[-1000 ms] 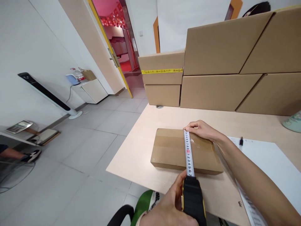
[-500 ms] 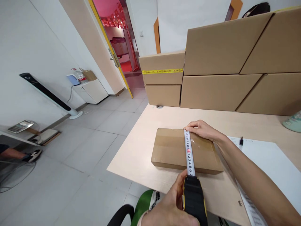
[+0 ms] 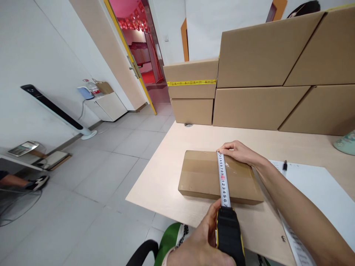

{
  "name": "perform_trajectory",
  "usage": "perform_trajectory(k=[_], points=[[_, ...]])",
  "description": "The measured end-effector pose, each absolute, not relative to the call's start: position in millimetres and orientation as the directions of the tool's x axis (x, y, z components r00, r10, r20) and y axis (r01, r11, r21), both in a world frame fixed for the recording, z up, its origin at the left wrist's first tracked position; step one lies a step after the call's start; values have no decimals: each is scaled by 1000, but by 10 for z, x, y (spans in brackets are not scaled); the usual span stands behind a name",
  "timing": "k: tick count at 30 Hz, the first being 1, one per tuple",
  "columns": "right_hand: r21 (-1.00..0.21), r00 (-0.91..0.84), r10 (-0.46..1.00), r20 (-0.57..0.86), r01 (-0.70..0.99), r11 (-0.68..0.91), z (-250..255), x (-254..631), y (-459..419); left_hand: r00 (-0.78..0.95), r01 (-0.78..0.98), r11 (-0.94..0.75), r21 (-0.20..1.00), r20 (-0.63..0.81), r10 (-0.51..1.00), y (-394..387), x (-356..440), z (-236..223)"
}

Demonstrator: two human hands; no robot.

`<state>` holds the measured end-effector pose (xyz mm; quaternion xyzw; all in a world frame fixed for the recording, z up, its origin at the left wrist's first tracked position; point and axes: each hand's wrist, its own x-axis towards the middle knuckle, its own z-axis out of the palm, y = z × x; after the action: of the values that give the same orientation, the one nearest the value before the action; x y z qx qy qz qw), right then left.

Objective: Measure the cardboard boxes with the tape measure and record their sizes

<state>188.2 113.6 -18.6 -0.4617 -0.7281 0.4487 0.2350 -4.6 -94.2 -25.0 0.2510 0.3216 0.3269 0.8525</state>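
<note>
A small brown cardboard box (image 3: 203,171) lies flat on the light wooden table (image 3: 159,184). My left hand (image 3: 201,236) is closed round the black and yellow case of a tape measure (image 3: 229,231) at the box's near side. The white blade runs from the case across the box's top to its far edge. There, the fingertips of my right hand (image 3: 235,150) pinch the end of the blade against the edge. My right palm hovers over or rests on the box's far right part; which one I cannot tell.
Several large cardboard boxes (image 3: 260,107) are stacked along the table's back. On the right lie white paper (image 3: 316,188) and a black-capped pen (image 3: 285,165), with a pale green object (image 3: 345,144) beyond. A person's foot (image 3: 40,183) shows at far left.
</note>
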Motion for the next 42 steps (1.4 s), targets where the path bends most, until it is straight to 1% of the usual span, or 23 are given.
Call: perform_trajectory(k=[4, 8, 20, 29, 36, 39, 42], points=[[-876, -470, 881, -57, 447, 182, -202, 1890, 1143, 632, -412, 651, 638, -314, 708, -930, -52, -295], [-874, -467, 882, -65, 454, 176, -202, 1892, 1143, 643, -425, 637, 643, -280, 712, -925, -59, -346], [-873, -472, 879, -69, 455, 176, -189, 1883, 1132, 646, -424, 623, 658, -262, 717, -931, -71, -346], [-867, -471, 880, -58, 461, 189, -189, 1885, 1136, 634, -424, 637, 644, -291, 716, -934, -77, -317], [-865, -489, 870, -53, 458, 205, -201, 1889, 1132, 633, -472, 590, 655, -214, 744, -917, -71, -404], [-847, -499, 867, -6, 464, 261, -159, 1901, 1119, 614, -504, 574, 645, -199, 764, -962, -115, -412], [-828, -431, 899, 77, 475, 298, -61, 1978, 1037, 570, -496, 559, 664, -237, 787, -1046, -233, -361]])
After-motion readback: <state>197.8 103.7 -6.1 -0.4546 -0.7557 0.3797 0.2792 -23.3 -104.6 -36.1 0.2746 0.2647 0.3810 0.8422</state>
